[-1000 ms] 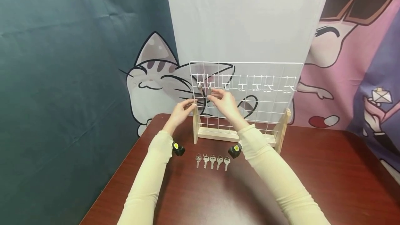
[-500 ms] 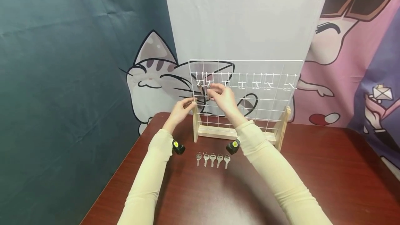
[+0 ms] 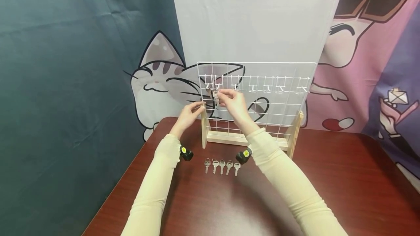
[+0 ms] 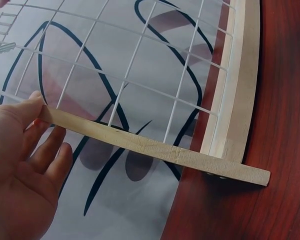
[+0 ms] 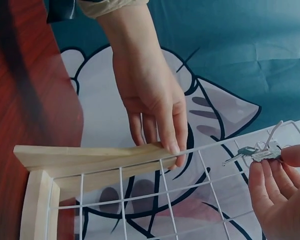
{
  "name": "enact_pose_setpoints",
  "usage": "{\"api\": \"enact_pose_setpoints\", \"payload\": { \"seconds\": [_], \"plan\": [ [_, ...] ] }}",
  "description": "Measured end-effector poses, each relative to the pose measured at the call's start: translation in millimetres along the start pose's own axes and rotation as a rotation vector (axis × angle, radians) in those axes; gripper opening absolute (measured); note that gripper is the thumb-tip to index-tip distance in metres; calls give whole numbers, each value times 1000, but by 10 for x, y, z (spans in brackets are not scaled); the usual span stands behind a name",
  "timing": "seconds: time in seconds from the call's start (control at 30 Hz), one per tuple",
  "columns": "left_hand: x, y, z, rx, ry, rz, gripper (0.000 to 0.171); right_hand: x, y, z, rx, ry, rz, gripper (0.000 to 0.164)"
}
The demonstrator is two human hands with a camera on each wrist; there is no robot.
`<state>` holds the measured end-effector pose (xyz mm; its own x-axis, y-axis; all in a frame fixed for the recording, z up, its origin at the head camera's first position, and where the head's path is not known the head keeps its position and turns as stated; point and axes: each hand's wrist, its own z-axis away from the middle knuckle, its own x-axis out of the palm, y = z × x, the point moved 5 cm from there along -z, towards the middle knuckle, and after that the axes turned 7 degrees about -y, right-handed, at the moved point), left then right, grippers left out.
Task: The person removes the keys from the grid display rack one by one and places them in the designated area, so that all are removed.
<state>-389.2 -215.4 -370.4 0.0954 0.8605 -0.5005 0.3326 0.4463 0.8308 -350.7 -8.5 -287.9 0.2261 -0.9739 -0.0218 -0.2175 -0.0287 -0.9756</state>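
Observation:
My right hand [image 3: 234, 104] pinches a silver key [image 5: 266, 152] between thumb and fingertips. The key is at the second hook from the left on a white wire grid rack [image 3: 259, 114]; whether its ring is on the hook I cannot tell. Another key [image 5: 236, 156] hangs beside it at the first hook. My left hand [image 3: 187, 115] holds the top of the rack's left wooden post [image 4: 140, 144], thumb on one side and fingers on the other. In the left wrist view, part of a key [image 4: 2, 49] shows at the left edge.
Several keys with rings lie in a row on the dark red table [image 3: 203, 199], such as this middle key [image 3: 222, 166]. More white hooks [image 3: 252, 87] line the grid to the right. Behind stands a printed cloth backdrop [image 3: 262, 17]; the rack's right wooden post [image 3: 295, 134] is upright.
My right hand has shifted slightly left, and the key in its fingers now shows more plainly beneath the second hook. The left hand stays on the post.

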Motion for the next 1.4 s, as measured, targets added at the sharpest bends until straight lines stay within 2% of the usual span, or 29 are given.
{"api": "enact_pose_setpoints", "payload": {
  "seconds": [0.37, 0.83, 1.13, 1.4],
  "plan": [
    [49, 5, -13, -11, -1, -14, 39, -13, -30, 81, -61, -26, -27, 29],
    [78, 46, -36, 6, -15, -30, 41, -257, -13, 225, -82, -60, 175, 24],
    [109, 54, -50, 50, -19, 31, 43, -511, 15, 349, -81, -44, 295, 20],
    [47, 45, -25, 42, 1, 17, 39, -649, 61, 421, -60, -72, 278, 22]
  ]
}}
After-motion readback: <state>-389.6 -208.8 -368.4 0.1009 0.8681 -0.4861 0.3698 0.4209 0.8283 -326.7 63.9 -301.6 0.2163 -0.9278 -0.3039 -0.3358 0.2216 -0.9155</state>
